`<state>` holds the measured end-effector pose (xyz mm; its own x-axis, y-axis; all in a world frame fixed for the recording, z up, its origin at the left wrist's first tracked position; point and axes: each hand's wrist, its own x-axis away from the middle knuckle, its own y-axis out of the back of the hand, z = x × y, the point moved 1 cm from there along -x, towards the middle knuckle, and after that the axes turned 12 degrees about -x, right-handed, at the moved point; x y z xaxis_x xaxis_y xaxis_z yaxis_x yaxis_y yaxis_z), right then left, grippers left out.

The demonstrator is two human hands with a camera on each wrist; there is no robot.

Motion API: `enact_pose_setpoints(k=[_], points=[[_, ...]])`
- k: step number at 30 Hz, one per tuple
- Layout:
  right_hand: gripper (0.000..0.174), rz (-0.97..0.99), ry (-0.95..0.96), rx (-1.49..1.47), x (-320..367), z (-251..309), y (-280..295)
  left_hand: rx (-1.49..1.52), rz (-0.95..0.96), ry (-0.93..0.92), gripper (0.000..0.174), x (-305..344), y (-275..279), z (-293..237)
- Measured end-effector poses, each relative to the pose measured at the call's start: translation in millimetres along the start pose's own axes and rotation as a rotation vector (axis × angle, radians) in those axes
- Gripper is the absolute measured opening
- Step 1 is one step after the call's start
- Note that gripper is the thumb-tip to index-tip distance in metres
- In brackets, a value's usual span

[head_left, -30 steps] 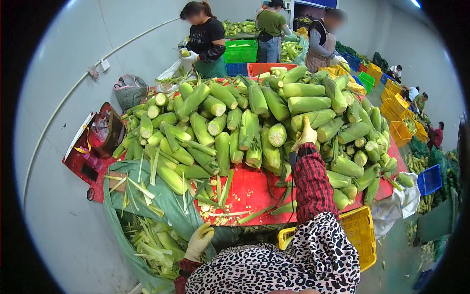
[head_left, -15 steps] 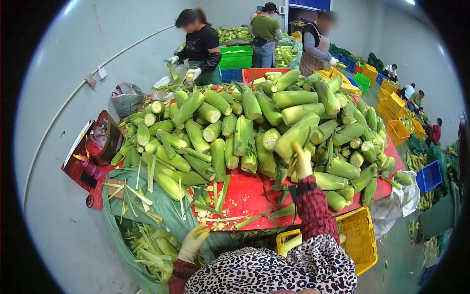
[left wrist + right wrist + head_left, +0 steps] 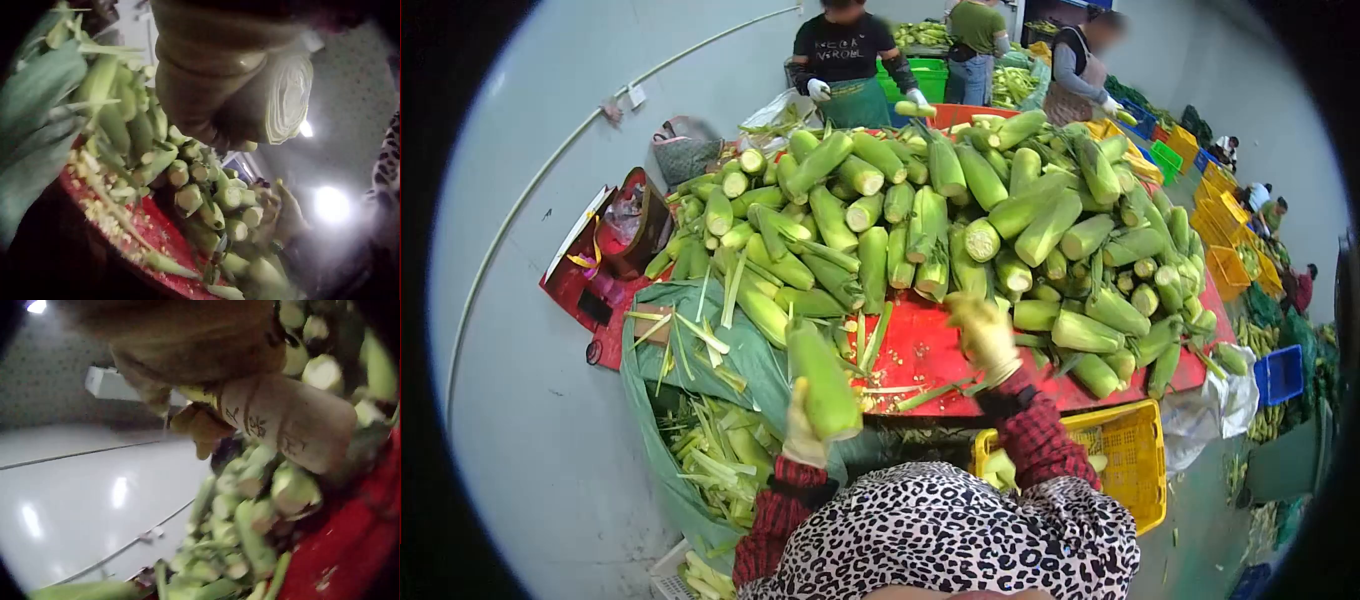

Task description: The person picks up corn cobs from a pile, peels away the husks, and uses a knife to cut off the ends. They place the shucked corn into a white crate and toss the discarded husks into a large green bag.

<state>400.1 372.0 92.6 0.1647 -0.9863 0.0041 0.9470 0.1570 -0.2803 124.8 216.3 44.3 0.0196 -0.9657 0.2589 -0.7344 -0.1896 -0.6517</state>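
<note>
My left hand [image 3: 804, 430], in a pale glove, grips an ear of corn [image 3: 822, 385] in its green husk, tilted in front of the body. The cut end of that ear [image 3: 290, 100] shows pale husk rings in the left wrist view. My gloved right hand [image 3: 985, 338], blurred, is above the red table [image 3: 920, 345]. In the right wrist view its fingers curl round a pale wooden handle [image 3: 287, 422] with dark written marks; the rest of that tool is hidden. A big heap of husked-on corn [image 3: 925, 225] lies beyond both hands.
A green sack [image 3: 730, 350] of stripped husks [image 3: 710, 445] hangs at the left table edge. Below the front edge stands a yellow crate [image 3: 1135, 450] with corn in it. A red box [image 3: 590, 260] sits left. Several people work behind the heap, near a green crate [image 3: 930, 75].
My right hand took an ear from the heap and drew back towards the body; the ear is now in my left hand, which has risen from the sack's edge. The view has shifted slightly.
</note>
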Motion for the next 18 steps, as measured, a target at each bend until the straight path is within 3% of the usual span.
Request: enact_pose_setpoints(k=[1,2,4,5,6,7,9,11,14,15,17,18], points=[[0.030,-0.181,0.025,-0.116,-11,-7,26,0.036,-0.075,-0.038,0.067,9,6,4],[0.028,-0.266,0.029,-0.210,-15,-16,50,0.109,0.053,-0.046,0.068,4,12,9],[0.036,-0.146,-0.029,-0.145,-3,5,35,0.256,0.227,-0.127,0.069,8,49,21],[0.042,0.036,-0.021,-0.247,8,0,17,0.237,0.155,-0.061,0.069,16,57,18],[0.044,0.164,-0.163,-0.275,31,4,-16,0.213,-0.036,-0.090,0.069,18,71,25],[0.047,0.286,-0.293,-0.291,50,5,-43,0.120,-0.061,-0.134,0.069,36,50,10],[0.052,0.475,-0.482,-0.247,71,-48,-70,0.039,-0.005,-0.300,0.080,47,42,-2],[0.060,0.669,-0.822,-0.422,110,-67,-93,0.075,0.029,-0.342,0.085,59,35,-17],[0.053,0.767,-0.876,-0.234,116,-54,-118,0.139,0.027,-0.384,0.083,73,40,-33],[0.054,0.777,-0.850,-0.123,112,-59,-124,0.195,0.003,-0.348,0.081,74,48,-32],[0.063,0.906,-0.336,0.343,104,-52,-150,0.298,-0.035,-0.277,0.078,73,64,-27],[0.069,1.003,0.091,0.617,100,-49,-167,0.336,-0.102,-0.219,0.072,77,66,-27]])
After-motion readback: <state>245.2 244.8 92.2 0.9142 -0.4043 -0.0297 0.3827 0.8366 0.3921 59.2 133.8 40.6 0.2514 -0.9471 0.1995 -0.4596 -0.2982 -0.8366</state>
